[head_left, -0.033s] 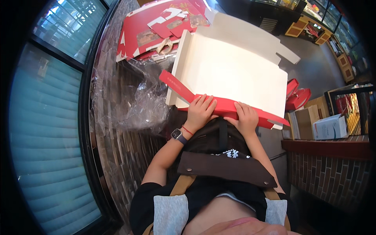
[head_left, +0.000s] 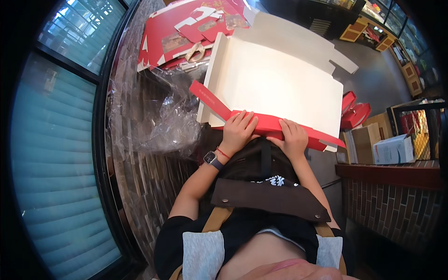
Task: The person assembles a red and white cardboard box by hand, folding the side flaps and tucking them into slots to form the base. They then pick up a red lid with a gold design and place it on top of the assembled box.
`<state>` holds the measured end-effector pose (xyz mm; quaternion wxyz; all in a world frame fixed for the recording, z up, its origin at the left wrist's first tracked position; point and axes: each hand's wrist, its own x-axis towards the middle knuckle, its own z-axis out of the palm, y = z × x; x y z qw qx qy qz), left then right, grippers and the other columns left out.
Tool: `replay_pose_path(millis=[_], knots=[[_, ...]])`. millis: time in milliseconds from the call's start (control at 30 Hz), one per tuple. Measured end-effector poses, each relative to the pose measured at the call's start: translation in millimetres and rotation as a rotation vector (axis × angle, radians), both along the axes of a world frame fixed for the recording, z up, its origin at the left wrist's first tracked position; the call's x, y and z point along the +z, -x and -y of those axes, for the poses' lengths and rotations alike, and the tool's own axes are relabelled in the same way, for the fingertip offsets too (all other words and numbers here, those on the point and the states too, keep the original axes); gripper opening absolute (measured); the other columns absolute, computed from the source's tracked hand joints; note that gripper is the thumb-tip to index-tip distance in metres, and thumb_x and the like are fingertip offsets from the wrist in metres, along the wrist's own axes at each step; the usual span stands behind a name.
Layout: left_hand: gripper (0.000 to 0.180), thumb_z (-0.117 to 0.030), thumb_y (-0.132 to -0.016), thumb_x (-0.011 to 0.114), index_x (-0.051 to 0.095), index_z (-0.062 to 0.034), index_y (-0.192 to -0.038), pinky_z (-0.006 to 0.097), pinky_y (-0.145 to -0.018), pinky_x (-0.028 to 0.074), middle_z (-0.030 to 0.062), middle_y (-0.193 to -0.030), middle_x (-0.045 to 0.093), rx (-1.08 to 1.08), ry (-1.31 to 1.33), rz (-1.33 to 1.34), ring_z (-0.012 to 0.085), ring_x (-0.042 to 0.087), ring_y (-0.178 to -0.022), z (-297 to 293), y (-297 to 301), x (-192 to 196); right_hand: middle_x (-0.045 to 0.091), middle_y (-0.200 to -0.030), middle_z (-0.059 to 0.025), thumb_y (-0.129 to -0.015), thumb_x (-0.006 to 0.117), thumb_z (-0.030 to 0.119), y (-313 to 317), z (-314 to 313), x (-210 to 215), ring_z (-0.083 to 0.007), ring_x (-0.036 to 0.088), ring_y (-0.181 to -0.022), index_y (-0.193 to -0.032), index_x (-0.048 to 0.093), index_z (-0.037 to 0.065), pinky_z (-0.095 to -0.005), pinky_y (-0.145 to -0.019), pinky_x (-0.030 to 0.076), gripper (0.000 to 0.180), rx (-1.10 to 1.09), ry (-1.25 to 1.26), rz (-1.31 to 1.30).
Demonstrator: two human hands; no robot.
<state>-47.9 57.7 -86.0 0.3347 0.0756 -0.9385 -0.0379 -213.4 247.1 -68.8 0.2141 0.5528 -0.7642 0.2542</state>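
A partly folded cardboard box (head_left: 280, 79), white inside and red outside, spreads out in front of me. Its red near wall (head_left: 267, 122) is pinched between the fingers and thumbs of both hands. My left hand (head_left: 239, 130) grips this wall left of its middle, fingers over the top edge. My right hand (head_left: 294, 137) holds it farther right in the same way. A narrow red flap (head_left: 209, 99) sticks out at the near left corner, and another (head_left: 326, 138) points out at the right. The thumbs are partly hidden.
Left of the box, crumpled clear plastic wrap (head_left: 175, 126) lies on a wood-patterned surface (head_left: 135, 177). Flat red cardboard pieces (head_left: 161, 37) are stacked at the far left, with scissors (head_left: 195, 53) on them. Cartons (head_left: 393, 150) and red boxes (head_left: 357, 114) stand at the right.
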Motion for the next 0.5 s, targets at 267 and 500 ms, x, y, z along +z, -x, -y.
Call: replay_pose_path(millis=[267,500], knots=[[0.049,-0.050,-0.092,0.071,0.074,-0.0081,-0.118,0.042,-0.091,0.057,0.0114,-0.122,0.076,0.016,-0.011,-0.053,0.0310,0.073,-0.115,-6.4,0.1,0.9,0.077,-0.108,-0.0094,-0.069,0.092,0.045,-0.6,-0.9,-1.1,-0.0285,0.074,-0.094,-0.116,0.074,0.005,-0.0396,-0.080,0.058,0.065,0.020,0.056,-0.001],[0.044,-0.045,-0.090,0.075,0.074,-0.0079,-0.113,0.041,-0.090,0.057,0.0107,-0.121,0.077,0.006,-0.007,-0.031,0.0293,0.074,-0.113,-7.9,-1.3,2.5,0.079,-0.107,-0.0095,-0.069,0.092,0.040,-1.5,-2.4,-0.7,-0.0282,0.075,-0.091,-0.111,0.076,0.005,-0.0403,-0.078,0.057,0.057,0.024,0.073,0.005]])
